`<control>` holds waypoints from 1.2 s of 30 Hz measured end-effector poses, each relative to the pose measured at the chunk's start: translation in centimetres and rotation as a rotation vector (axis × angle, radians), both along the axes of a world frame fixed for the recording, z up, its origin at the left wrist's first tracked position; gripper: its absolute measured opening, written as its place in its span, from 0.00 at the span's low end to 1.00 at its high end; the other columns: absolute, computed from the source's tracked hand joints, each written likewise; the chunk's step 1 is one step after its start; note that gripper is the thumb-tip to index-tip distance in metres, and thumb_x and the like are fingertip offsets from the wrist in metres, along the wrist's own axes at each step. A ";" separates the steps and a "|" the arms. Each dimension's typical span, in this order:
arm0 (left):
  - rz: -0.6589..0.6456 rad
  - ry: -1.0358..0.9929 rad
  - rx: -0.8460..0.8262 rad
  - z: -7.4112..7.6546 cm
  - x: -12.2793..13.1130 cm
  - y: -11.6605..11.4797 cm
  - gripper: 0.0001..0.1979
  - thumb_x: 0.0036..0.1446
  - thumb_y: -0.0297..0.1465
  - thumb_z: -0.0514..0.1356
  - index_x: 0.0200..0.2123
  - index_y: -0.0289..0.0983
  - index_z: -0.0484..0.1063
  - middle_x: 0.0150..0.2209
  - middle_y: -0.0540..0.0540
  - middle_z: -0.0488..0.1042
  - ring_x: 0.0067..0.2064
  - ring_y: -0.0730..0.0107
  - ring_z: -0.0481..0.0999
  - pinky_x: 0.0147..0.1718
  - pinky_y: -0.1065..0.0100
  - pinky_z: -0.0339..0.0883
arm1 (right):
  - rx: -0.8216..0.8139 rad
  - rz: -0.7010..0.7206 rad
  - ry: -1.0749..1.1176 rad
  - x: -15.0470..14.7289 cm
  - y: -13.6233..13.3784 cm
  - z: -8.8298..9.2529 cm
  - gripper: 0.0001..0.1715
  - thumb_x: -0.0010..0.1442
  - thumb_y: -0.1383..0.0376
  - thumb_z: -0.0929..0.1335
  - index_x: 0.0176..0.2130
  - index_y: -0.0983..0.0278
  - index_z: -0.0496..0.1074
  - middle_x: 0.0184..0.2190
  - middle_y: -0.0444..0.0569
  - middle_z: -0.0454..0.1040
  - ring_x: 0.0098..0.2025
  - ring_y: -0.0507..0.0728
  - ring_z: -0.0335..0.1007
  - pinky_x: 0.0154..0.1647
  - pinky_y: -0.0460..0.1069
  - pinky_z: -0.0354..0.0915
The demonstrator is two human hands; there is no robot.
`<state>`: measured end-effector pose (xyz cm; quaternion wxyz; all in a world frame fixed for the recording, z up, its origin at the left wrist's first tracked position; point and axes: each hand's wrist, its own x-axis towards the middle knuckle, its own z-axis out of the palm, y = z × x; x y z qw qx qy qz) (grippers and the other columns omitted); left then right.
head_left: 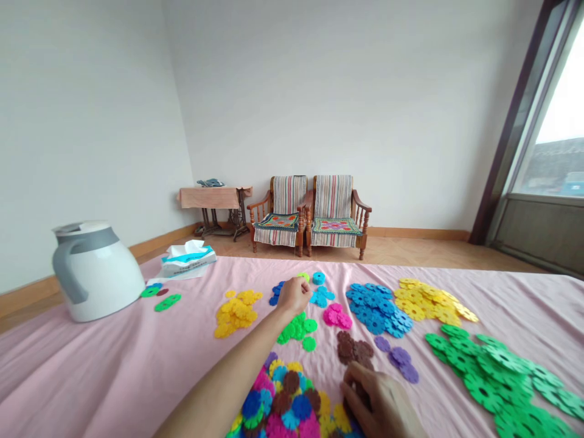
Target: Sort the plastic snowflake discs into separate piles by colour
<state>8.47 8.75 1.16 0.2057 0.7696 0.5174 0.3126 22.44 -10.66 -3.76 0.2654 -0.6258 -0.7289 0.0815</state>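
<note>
My left hand (pixel 294 296) reaches across to the small sorted piles of plastic snowflake discs, its fingers pinched together; whatever they hold is hidden. Around it lie light blue discs (pixel 322 295), dark blue discs (pixel 275 293), a yellow-green disc (pixel 303 276) and bright green discs (pixel 296 328). Down at the right edge of the mixed heap of discs (pixel 285 404) is my right hand (pixel 381 398), fingers curled inward, with nothing I can make out in them. Just beyond its knuckles sit brown discs (pixel 353 349).
Yellow discs (pixel 237 313) are left of centre, pink ones (pixel 337 316) centre. Larger blue (pixel 378 309), yellow (pixel 431 301) and green (pixel 493 371) piles spread rightward, with purple discs (pixel 400 359) between. A kettle (pixel 103 274) and tissue pack (pixel 188 260) stand left on the pink cloth (pixel 150 371).
</note>
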 end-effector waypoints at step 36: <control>-0.645 0.470 -0.162 2.7 -9.8 -8.8 0.10 0.41 0.24 0.64 0.30 0.38 0.72 0.31 0.54 0.67 0.32 0.74 0.68 0.28 0.76 0.60 | -0.085 0.012 -0.033 0.1 -0.3 0.8 0.15 0.63 0.60 0.58 0.28 0.60 0.64 0.22 0.42 0.73 0.25 0.52 0.69 0.25 0.44 0.53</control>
